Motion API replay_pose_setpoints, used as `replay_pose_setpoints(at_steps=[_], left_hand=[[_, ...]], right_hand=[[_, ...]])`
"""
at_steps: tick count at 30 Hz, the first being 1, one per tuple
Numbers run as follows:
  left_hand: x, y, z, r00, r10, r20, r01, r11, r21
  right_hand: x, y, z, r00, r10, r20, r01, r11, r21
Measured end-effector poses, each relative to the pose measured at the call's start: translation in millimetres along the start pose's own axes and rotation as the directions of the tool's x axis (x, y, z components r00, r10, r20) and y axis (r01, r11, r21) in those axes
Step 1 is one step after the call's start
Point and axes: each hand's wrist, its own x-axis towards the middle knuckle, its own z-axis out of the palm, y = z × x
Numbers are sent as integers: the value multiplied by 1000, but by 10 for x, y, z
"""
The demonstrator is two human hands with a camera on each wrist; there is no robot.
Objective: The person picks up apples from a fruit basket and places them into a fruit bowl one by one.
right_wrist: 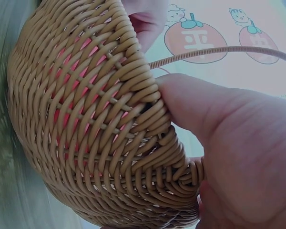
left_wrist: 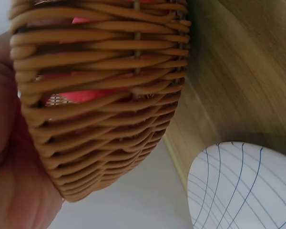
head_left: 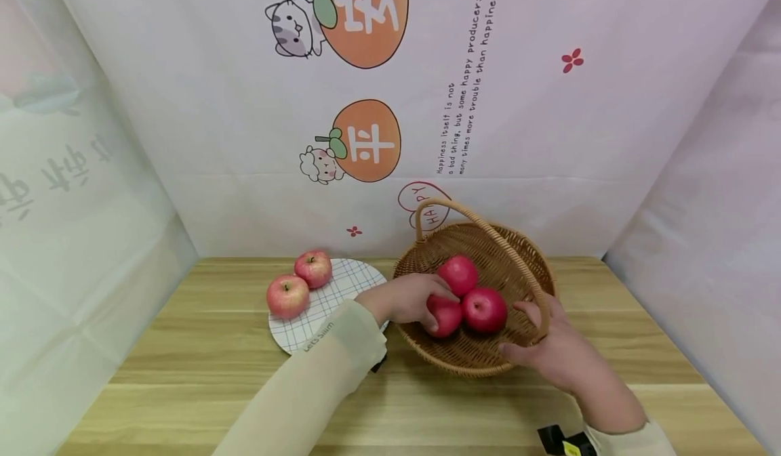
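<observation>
My left hand [head_left: 415,297] reaches over the near left rim of a brown wicker basket [head_left: 525,246] and grips a red apple [head_left: 447,318] inside it. Two more red apples, one behind [head_left: 459,274] and one to the right [head_left: 485,309], lie against it. At the basket's right side my right hand [head_left: 564,351] grips the rim beside the foot of the arched handle [head_left: 509,249], thumb [right_wrist: 190,102] over the edge in the right wrist view. Through the weave [left_wrist: 105,114] in the left wrist view, bits of red show; the left fingertips are hidden there.
Left of the basket, a round white plate [head_left: 350,276] with blue grid lines lies on the wooden table [head_left: 201,354]. Two pinkish apples, one nearer [head_left: 287,297] and one farther [head_left: 313,269], sit at its left edge. A printed white cloth [head_left: 244,219] hangs behind the table.
</observation>
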Motion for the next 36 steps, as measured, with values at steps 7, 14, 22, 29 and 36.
replay_pose_setpoints(at_steps=[7, 14, 22, 29, 36], left_hand=[[-15, -13, 47, 1000, -4, -7, 4, 1000, 31], [-17, -19, 75, 1000, -23, -6, 23, 1000, 15], [-3, -35, 117, 999, -25, 26, 26, 999, -23], [3, -21, 137, 1000, -16, 14, 17, 999, -48], [7, -19, 154, 1000, 29, -2, -29, 992, -123]], right_hand=[[15, -20, 22, 999, -29, -18, 29, 999, -32], [10, -50, 18, 998, -53, -34, 52, 998, -39], [2, -53, 16, 999, -35, -22, 35, 999, -19], [0, -45, 20, 997, -64, -44, 63, 998, -14], [1, -36, 17, 995, -81, -54, 80, 997, -22]])
